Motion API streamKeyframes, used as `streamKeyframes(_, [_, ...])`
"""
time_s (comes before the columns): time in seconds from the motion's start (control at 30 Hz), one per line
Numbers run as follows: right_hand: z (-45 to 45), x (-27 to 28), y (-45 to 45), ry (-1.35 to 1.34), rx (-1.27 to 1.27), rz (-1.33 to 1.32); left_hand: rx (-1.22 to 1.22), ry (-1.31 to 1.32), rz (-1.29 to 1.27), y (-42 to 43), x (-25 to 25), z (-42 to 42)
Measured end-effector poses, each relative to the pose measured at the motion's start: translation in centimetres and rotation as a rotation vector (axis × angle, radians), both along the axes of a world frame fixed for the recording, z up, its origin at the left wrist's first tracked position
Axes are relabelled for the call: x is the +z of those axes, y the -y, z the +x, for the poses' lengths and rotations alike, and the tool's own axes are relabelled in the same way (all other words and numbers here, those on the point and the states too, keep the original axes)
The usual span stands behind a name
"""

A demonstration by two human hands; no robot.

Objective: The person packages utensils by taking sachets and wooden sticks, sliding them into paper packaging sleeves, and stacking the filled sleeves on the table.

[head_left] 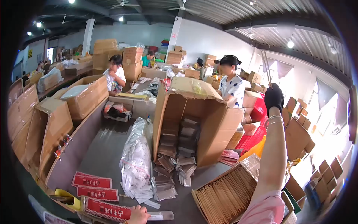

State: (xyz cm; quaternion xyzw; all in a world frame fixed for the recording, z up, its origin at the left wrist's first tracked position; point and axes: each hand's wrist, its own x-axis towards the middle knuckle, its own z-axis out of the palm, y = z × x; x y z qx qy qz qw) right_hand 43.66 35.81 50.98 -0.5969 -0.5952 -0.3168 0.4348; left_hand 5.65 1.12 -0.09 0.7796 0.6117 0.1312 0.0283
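On the surface [99, 153], a red packet [106, 209] is pinched in the left grip [138, 215], seemingly for steadiness — while thin sticks [268, 69], clear of the carton [198, 204], are clasped in the closed right grip [274, 98].

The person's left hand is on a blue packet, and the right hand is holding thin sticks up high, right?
Not blue: the head view shows the left hand on a red packet. The right hand does hold thin sticks up high.

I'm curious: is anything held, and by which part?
The gloved right hand holds thin sticks by their lower ends. The left hand touches one end of a red packet; its grip is unclear.
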Motion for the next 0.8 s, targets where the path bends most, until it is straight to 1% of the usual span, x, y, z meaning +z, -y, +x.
streamKeyframes(0.03, [0.7, -0.1, 0.2, 0.005, 0.08, 0.029, -0.051, -0.047, 0.06, -0.7, 0.4, -0.2])
streamKeyframes(0.07, [-0.6, -2.6, -0.8, 0.024, 0.194, -0.009, -0.072, -0.069, 0.056, 0.2, 0.9, -0.3])
streamKeyframes(0.1, [-2.4, -4.9, 0.9, -0.052, 0.408, -0.024, -0.044, -0.047, 0.071, 0.0, 0.7, -0.3])
streamKeyframes(0.13, [-3.9, -8.1, 3.1, 0.01, 0.5, -0.038, -0.011, -0.025, 0.074, 0.2, 1.0, -0.2])
streamKeyframes(0.17, [-5.4, -11.4, 5.3, 0.07, 0.595, -0.058, 0.041, 0.049, 0.103, 0.4, 3.0, -0.1])
streamKeyframes(0.2, [-6.1, -15.4, 7.3, 0.283, 0.586, -0.047, 0.09, 0.166, 0.098, 0.5, 2.9, -0.5])
streamKeyframes(0.23, [-6.8, -20.6, 9.6, 0.217, 0.62, -0.28, 0.141, 0.266, 0.082, 0.9, 3.4, -1.0])
streamKeyframes(0.27, [-7.7, -25.7, 11.6, 0.215, 0.93, -0.355, 0.195, 0.358, 0.082, 1.3, 3.9, -1.6])
streamKeyframes(0.3, [-9.4, -29.1, 14.6, 0.258, 1.002, -0.625, 0.224, 0.386, 0.072, 1.8, 3.9, -2.4])
streamKeyframes(0.33, [-11.1, -32.4, 17.5, 0.292, 1.036, -0.902, 0.247, 0.412, 0.074, 2.4, 4.0, -3.1])
streamKeyframes(0.37, [-12.5, -36.2, 19.7, 0.101, 1.054, -1.099, 0.213, 0.321, 0.055, 3.2, 4.4, -3.8])
streamKeyframes(0.4, [-13.1, -38.9, 21.4, 0.117, 0.979, -1.225, 0.21, 0.291, -0.014, 3.5, 4.6, -4.2])
streamKeyframes(0.43, [-12.6, -42.5, 21.8, 0.063, 1.083, -1.266, 0.191, 0.252, -0.047, 3.8, 5.1, -4.2])
streamKeyframes(0.47, [-12.7, -44.0, 22.3, 0.057, 1.096, -1.262, 0.167, 0.21, -0.074, 3.9, 5.6, -4.5])
streamKeyframes(0.53, [-12.4, -46.0, 23.6, 0.215, 1.027, -1.285, 0.152, 0.17, -0.097, 4.0, 5.3, -4.7])
streamKeyframes(0.57, [-11.9, -47.8, 23.7, 0.209, 1.025, -1.277, 0.133, 0.14, -0.109, 3.9, 5.1, -4.7])
streamKeyframes(0.63, [-10.4, -51.1, 23.1, 0.44, 1.008, -1.225, 0.131, 0.132, -0.091, 3.9, 5.0, -4.6])
streamKeyframes(0.73, [-10.1, -51.9, 23.0, 0.469, 0.901, -1.331, 0.103, 0.084, -0.084, 3.6, 3.7, -4.7])
streamKeyframes(0.8, [-11.6, -51.5, 23.0, 0.47, 0.88, -1.426, 0.086, 0.132, -0.059, 3.5, 3.3, -4.6])
